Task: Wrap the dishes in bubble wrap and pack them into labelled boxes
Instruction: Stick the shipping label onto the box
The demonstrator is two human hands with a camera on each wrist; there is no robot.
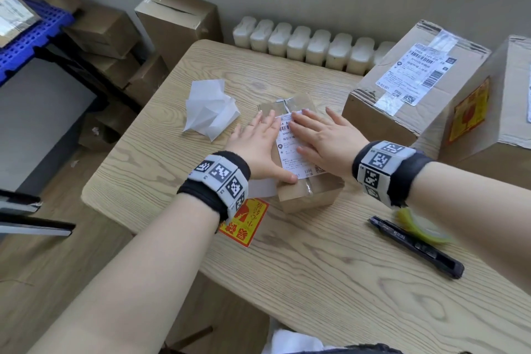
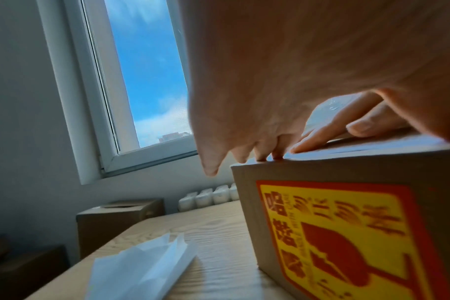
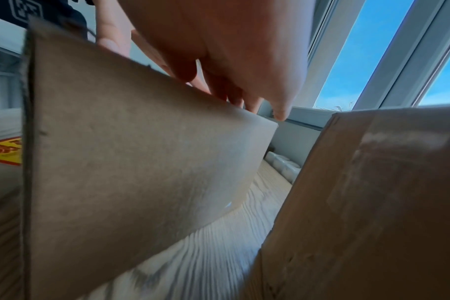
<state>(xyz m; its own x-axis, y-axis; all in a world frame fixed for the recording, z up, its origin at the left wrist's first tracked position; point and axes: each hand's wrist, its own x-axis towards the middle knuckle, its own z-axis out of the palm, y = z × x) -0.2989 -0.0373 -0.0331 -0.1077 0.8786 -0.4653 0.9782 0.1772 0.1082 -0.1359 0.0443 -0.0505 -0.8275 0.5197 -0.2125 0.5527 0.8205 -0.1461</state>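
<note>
A small brown cardboard box (image 1: pixel 307 195) stands mid-table with a white shipping label (image 1: pixel 288 149) on its taped top. My left hand (image 1: pixel 255 141) lies flat on the box's left half, thumb at the label's near edge. My right hand (image 1: pixel 327 138) presses flat on the label with fingers spread. In the left wrist view my fingertips (image 2: pixel 260 156) touch the top edge of the box (image 2: pixel 247 203), whose side carries a red-and-yellow sticker (image 2: pixel 347 233). The right wrist view shows my right hand (image 3: pixel 244 60) over the box (image 3: pixel 141 152). No dishes or bubble wrap are visible.
Crumpled white paper (image 1: pixel 211 108) lies left of the box. A black cutter (image 1: pixel 416 247) and a yellow-green object (image 1: pixel 416 227) sit front right. Two large taped boxes (image 1: pixel 416 80) crowd the right side. A red-and-yellow sticker (image 1: pixel 244 221) shows by my left wrist. More boxes (image 1: pixel 178 23) stand on the floor.
</note>
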